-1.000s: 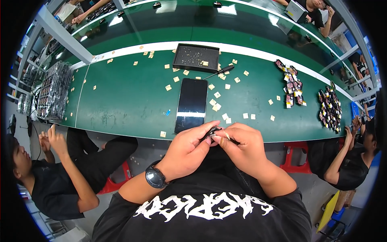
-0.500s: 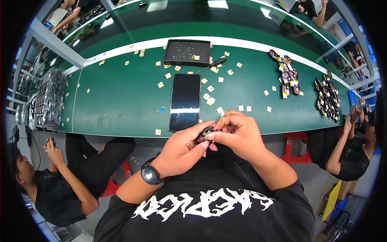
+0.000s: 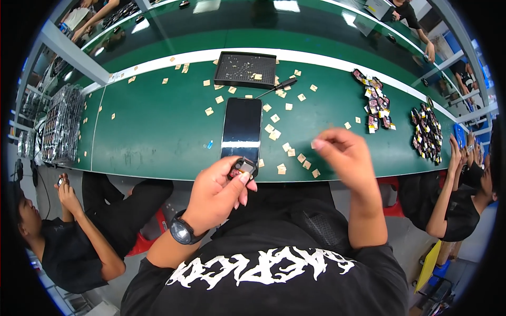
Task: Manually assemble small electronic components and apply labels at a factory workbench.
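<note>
At the green table's (image 3: 158, 131) near edge, the small black device (image 3: 244, 164) sits pinched between your left hand's (image 3: 211, 185) thumb and fingers. It looks light and stiff, its smooth shell perhaps slippery; keep to the rim, as the silvery face could scratch. Toward three o'clock, past pale squares (image 3: 291, 152), your right hand (image 3: 342, 155) curls; whether it grips anything, I cannot tell. At twelve lies a phone (image 3: 242, 122).

Black short-sleeved shirt (image 3: 263, 299), jagged white lettering (image 3: 237, 267); round black wristwatch (image 3: 181, 231).
</note>
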`<act>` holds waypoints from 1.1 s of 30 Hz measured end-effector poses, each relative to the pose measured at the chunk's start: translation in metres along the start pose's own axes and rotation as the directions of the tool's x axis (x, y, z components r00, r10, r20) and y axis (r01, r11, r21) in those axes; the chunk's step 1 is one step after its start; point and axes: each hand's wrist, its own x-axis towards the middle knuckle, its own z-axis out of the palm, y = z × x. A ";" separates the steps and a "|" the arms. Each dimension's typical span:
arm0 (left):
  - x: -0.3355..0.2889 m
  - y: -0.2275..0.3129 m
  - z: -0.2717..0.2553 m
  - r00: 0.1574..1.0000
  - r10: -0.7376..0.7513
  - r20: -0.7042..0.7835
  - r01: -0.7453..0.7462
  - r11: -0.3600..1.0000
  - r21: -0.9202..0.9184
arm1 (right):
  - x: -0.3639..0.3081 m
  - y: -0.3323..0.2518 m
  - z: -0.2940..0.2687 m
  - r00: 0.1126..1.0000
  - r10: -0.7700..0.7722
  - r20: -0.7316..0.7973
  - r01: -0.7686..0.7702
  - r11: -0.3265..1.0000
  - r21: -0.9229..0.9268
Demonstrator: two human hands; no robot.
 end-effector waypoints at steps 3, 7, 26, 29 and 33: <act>0.006 0.008 -0.003 1.000 0.016 0.012 -0.016 0.999 -0.032 | 0.006 0.011 -0.043 0.962 -0.125 -0.244 0.042 0.946 -0.321; 0.006 0.016 -0.013 0.997 0.054 0.051 -0.050 0.995 -0.092 | 0.003 0.024 -0.084 0.853 -0.291 -0.434 -0.236 0.526 -0.817; 0.032 0.009 -0.164 0.824 0.208 -0.528 -0.114 0.972 0.205 | 0.005 0.055 -0.113 0.886 -0.338 -0.317 -0.140 0.457 -0.879; 0.026 0.012 -0.220 0.779 0.182 -0.600 0.048 0.936 0.348 | 0.003 0.040 -0.102 0.876 -0.420 -0.237 0.010 0.507 -0.862; 0.033 0.025 -0.232 0.671 0.597 -0.439 0.165 0.457 0.874 | -0.006 0.016 -0.089 0.909 -0.386 -0.156 0.116 0.595 -0.795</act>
